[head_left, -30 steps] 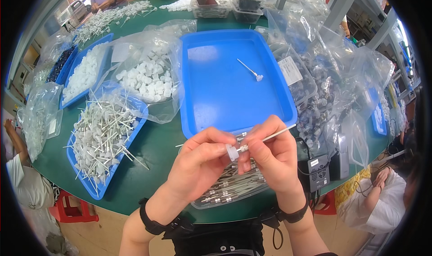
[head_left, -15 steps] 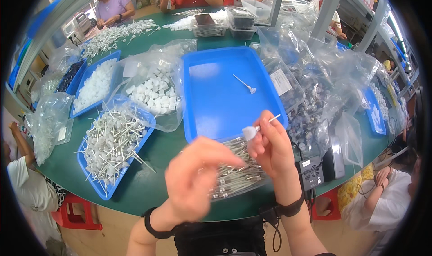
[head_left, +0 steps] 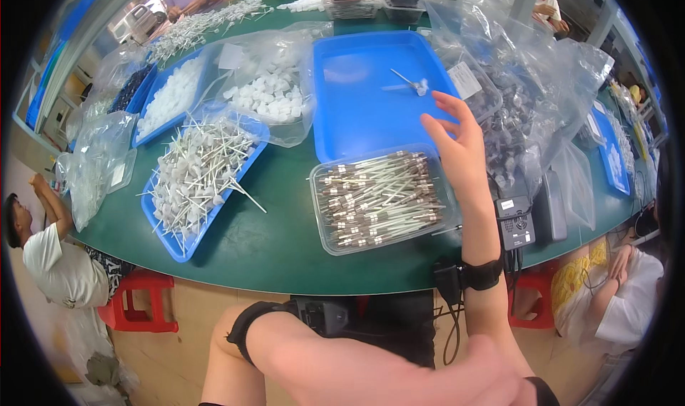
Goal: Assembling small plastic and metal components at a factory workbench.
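Note:
My right hand [head_left: 460,138] hovers over the near right corner of a big blue tray [head_left: 332,131], fingers apart and nothing in them. Inside that tray, just beyond my fingertips, lies a thin white stick with a white cap [head_left: 408,81]; a faint blurred streak and a second whitish cap show against it. My left arm crosses low in front of me, and my left hand [head_left: 474,377] is a blur near my right forearm, its fingers unreadable. Between my arms and the tray stands a clear plastic box [head_left: 321,238] full of sticks with brown and silvery ends [head_left: 378,199].
Left on the green table [head_left: 285,213], a blue tray [head_left: 171,249] is heaped with white-capped sticks. Beyond are a bag of white caps [head_left: 267,95] and a tray of white pieces [head_left: 171,95]. Bagged grey parts [head_left: 510,120] and a black device [head_left: 515,224] sit right. Other people sit around.
The capped stick has left my right hand, which moved up over the tray and opened. My left hand swung down and right, away from the stick box. The view shifted, too.

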A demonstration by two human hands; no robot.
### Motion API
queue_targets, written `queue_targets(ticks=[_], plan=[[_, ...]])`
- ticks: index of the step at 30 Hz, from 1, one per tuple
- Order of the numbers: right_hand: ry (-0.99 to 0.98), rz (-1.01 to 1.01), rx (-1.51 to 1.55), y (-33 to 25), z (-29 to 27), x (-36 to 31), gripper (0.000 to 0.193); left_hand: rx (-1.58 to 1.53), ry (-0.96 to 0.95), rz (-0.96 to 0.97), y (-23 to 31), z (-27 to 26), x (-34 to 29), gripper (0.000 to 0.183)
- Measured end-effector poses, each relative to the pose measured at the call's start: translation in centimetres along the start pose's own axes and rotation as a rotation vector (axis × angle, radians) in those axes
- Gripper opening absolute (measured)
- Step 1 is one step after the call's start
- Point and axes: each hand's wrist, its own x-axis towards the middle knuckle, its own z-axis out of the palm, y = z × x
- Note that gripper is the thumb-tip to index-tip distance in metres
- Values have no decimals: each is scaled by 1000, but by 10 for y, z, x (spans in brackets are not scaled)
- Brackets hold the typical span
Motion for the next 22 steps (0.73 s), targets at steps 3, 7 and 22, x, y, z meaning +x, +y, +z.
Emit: queue_targets(ticks=[3,7,22], plan=[[-19,-34,-1,-4,5,-4,28,62,35,-92,5,-5,6,24],[-106,-176,23,-7,16,-7,13,170,-171,99,0,-23,11,25],[-504,-552,-379,-1,7,-29,9,1112,-285,-511,-77,-109,-107,32]])
